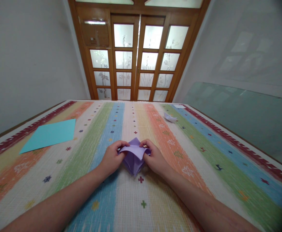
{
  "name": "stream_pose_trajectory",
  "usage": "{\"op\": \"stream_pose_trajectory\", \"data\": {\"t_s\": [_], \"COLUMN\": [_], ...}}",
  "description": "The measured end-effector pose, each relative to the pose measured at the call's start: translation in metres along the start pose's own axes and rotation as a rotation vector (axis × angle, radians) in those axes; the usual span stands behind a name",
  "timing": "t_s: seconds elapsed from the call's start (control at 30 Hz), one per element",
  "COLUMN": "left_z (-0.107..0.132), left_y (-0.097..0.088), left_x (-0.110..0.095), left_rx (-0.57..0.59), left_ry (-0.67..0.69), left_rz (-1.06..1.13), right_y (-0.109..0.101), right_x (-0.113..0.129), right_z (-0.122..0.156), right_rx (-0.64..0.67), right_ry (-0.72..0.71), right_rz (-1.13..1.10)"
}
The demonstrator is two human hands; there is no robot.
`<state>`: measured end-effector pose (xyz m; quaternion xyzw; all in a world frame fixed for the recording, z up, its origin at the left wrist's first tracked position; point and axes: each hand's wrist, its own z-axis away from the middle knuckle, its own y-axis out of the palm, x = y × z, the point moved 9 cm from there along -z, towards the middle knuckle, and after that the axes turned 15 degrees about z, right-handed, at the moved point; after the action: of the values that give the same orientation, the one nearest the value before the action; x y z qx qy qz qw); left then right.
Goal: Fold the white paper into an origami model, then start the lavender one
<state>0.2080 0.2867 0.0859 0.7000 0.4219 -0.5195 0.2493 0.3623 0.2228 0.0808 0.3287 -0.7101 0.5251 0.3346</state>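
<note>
A partly folded piece of purple origami paper (134,154) is held between my two hands over the middle of the table. It has a point at the top, a point toward me, and a flap spread across its middle. My left hand (115,156) pinches its left side between thumb and fingers. On the opposite side, my right hand (153,155) grips the right corner in the same way. The fingertips behind the paper are partly hidden.
A flat turquoise sheet of paper (50,135) lies at the left. Toward the back right rests a small pale folded paper piece (170,118). A striped cloth (87,161) covers the table. Wooden doors with glass panes (136,58) stand beyond it.
</note>
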Motion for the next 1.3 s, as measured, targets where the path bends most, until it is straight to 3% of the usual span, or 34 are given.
{"op": "stream_pose_trajectory", "data": {"t_s": [0.13, 0.37, 0.6, 0.8, 1.07, 1.3], "left_z": [-0.002, -0.004, 0.0, 0.003, 0.0, -0.003], "left_y": [-0.006, -0.007, -0.001, 0.002, 0.009, 0.007], "left_x": [0.001, 0.002, -0.011, 0.0, 0.006, 0.009], "left_rx": [-0.043, -0.057, -0.007, 0.03, 0.089, 0.056], "left_ry": [-0.009, -0.025, 0.045, -0.041, -0.056, -0.077], "left_rz": [-0.005, 0.02, -0.084, 0.156, 0.152, 0.154], "right_y": [0.001, -0.003, -0.004, -0.004, -0.001, 0.006], "right_x": [0.006, 0.015, -0.003, -0.022, -0.022, -0.001], "right_z": [0.002, -0.001, -0.006, -0.006, -0.006, 0.001], "right_rx": [0.029, -0.038, -0.064, -0.083, -0.049, 0.033], "right_ry": [-0.035, -0.158, -0.03, 0.098, 0.079, 0.007], "right_rz": [-0.031, 0.053, 0.03, -0.098, -0.104, -0.153]}}
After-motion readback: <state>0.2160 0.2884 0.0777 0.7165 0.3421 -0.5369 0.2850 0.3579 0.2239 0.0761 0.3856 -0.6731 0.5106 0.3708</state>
